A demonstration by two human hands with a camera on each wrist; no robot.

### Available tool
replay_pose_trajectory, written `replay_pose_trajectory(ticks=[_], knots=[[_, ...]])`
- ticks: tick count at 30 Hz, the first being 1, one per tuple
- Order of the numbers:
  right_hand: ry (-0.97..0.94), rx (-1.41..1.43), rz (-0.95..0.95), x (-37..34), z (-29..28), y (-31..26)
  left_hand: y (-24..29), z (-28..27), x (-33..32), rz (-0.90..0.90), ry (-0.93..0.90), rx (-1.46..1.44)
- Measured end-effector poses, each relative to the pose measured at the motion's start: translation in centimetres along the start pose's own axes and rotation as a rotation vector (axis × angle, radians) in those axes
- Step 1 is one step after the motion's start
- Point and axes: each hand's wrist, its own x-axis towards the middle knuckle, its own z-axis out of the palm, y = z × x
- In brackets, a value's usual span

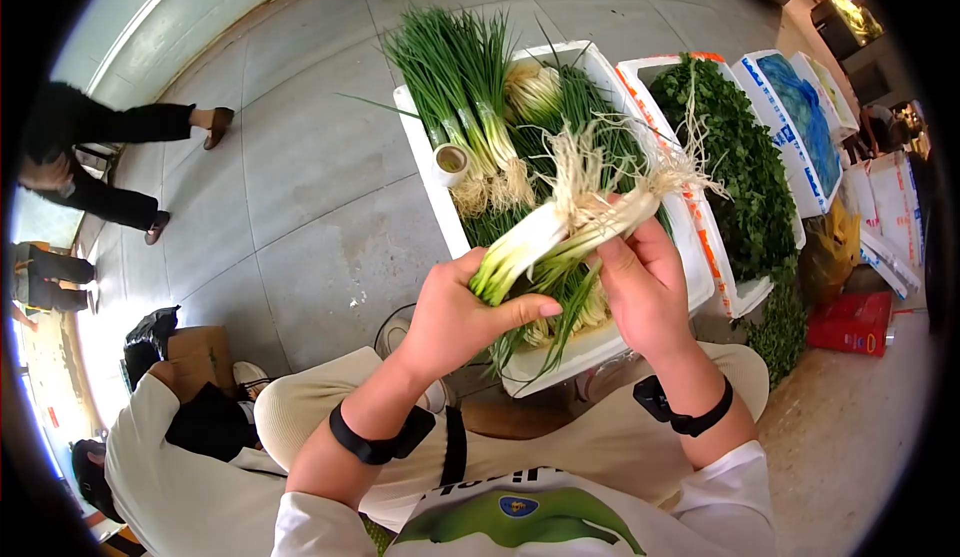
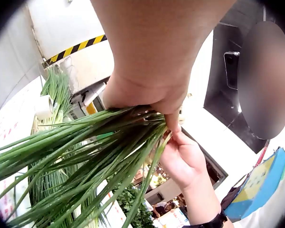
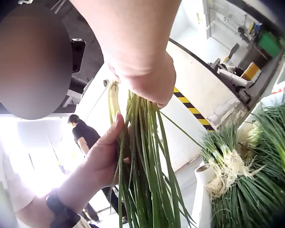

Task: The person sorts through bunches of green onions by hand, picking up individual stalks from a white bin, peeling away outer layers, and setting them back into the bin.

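Note:
My left hand point(image 1: 450, 319) grips a bunch of spring onions point(image 1: 535, 242) around the stalks, thumb across the front. The white bulbs and stringy roots point up and to the right. With its thumb and fingers, my right hand point(image 1: 645, 292) pinches the stalks near the root end of part of the bunch. Long green leaves point(image 2: 85, 147) hang out past the left hand in the left wrist view. Below the hands is a white foam box point(image 1: 432, 177) of spring onions. A bundle of spring onions point(image 1: 455, 77) and a roll of tape point(image 1: 451, 163) lie in its far left part.
A second foam box point(image 1: 715, 272) with leafy greens point(image 1: 720, 147) stands to the right, and boxes with blue plastic point(image 1: 800, 107) beyond it. A red container point(image 1: 850, 324) sits on the floor at right. Another person's legs point(image 1: 120, 127) are at left; someone in white sits beside me.

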Motion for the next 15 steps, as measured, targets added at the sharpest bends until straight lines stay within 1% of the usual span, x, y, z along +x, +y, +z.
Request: replay_pose_trajectory(ticks=[1,2,4,6,8,10,12,13,14,15], knots=[[0.000,-0.001,0.012,0.1,-0.2,0.1,0.3,0.0,-0.1,0.001,-0.029,-0.083],[0.000,-0.002,0.025,0.1,-0.3,0.2,0.7,0.0,-0.2,0.000,-0.032,-0.083],[0.021,0.015,0.035,0.1,-0.2,0.0,1.5,-0.1,-0.1,0.007,-0.088,-0.306],[0.040,0.033,0.043,0.1,-0.2,-0.2,1.7,-1.0,0.1,-0.001,-0.105,-0.256],[-0.085,0.071,0.090,0.1,-0.5,-0.5,1.9,-1.7,0.3,-0.090,-0.138,-0.172],[-0.123,0.078,0.089,0.1,-0.7,-0.3,1.0,-1.7,0.4,-0.083,-0.145,-0.197],[-0.158,0.198,0.115,0.1,-0.8,-0.1,0.6,-1.3,0.4,-0.031,-0.195,-0.328],[-0.172,0.230,0.092,0.2,-0.7,0.1,0.8,-1.0,0.5,-0.041,-0.198,-0.368],[-0.176,0.229,0.090,0.3,-0.6,0.1,1.0,-1.0,0.4,-0.037,-0.195,-0.368],[-0.200,0.251,0.091,0.3,-0.6,0.1,1.2,-1.1,0.3,-0.038,-0.199,-0.283]])
